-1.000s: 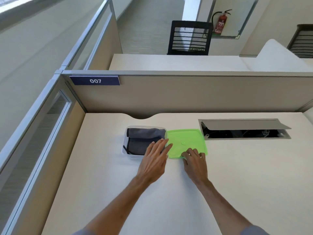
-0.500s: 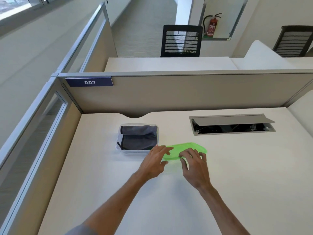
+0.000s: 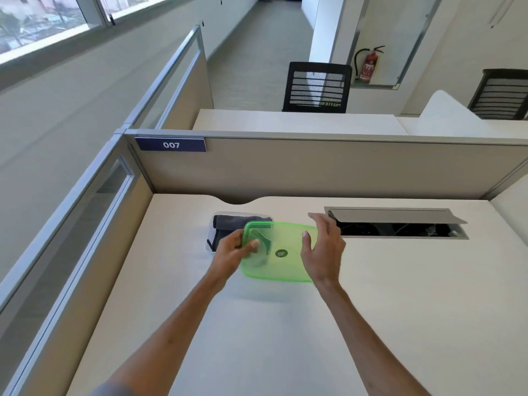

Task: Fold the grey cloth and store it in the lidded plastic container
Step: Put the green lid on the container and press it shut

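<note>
The folded grey cloth [image 3: 228, 224] lies inside a clear plastic container [image 3: 210, 241] on the desk. A translucent green lid [image 3: 281, 258] is held up off the desk, tilted toward me, its left edge overlapping the container's near right corner. My left hand [image 3: 231, 251] grips the lid's left edge, thumb on top. My right hand [image 3: 324, 247] holds the lid's right edge with the thumb on its face and fingers spread behind it.
An open cable slot [image 3: 397, 225] with a raised grey flap sits in the desk [image 3: 285, 324] right of the lid. Beige partition walls [image 3: 314, 167] close the desk at the back and left.
Both hands have lifted the green lid off the desk and swung it up and leftward toward the container. The camera has tilted up.
</note>
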Motion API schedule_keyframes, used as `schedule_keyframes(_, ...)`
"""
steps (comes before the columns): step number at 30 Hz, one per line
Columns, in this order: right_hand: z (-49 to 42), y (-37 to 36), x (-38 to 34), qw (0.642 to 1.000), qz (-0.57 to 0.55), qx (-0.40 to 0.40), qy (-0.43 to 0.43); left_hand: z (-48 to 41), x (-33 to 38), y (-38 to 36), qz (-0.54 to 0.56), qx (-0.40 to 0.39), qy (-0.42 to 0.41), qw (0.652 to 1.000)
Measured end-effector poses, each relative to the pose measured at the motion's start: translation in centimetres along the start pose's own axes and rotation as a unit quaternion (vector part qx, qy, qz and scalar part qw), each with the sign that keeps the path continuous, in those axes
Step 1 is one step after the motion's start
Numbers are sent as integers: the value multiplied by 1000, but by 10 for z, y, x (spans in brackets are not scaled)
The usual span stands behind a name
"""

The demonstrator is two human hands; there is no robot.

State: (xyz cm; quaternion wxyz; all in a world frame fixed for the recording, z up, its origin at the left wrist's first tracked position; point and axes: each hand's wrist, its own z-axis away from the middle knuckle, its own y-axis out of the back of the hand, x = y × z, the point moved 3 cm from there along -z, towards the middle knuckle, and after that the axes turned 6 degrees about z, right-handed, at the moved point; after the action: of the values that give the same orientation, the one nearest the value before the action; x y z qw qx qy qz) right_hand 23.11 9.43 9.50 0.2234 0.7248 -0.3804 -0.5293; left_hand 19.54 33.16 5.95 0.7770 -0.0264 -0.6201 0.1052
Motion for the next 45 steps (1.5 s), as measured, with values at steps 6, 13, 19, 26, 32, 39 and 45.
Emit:
schedule_keyframes(6, 6, -25, -4, 981, -93, -90, -144, -7, 12, 46, 69, 54, -5, 996)
schedule_keyframes(13, -5, -64, -19, 968, -106, -153, -171, -33, 16, 77, -45, 173, 13, 984)
schedule_keyframes(19, -22, -89, -25, 964, -55, -187, -180, -54, 13, 96, -264, 226, -16, 937)
schedule_keyframes(26, -39, -107, -22, 967, 28, -196, -163, -74, 3, 97, -349, 206, 18, 914)
schedule_keyframes(32, -40, -119, -20, 961, 65, -225, -149, -81, -1, 99, -354, 207, 33, 912)
schedule_keyframes(39, -41, -122, -21, 960, 118, -230, -105, -84, -3, 104, -331, 212, 38, 919)
schedule_keyframes(45, -58, -119, -19, 954, 57, -229, -187, -94, 4, 106, -371, 195, 29, 908)
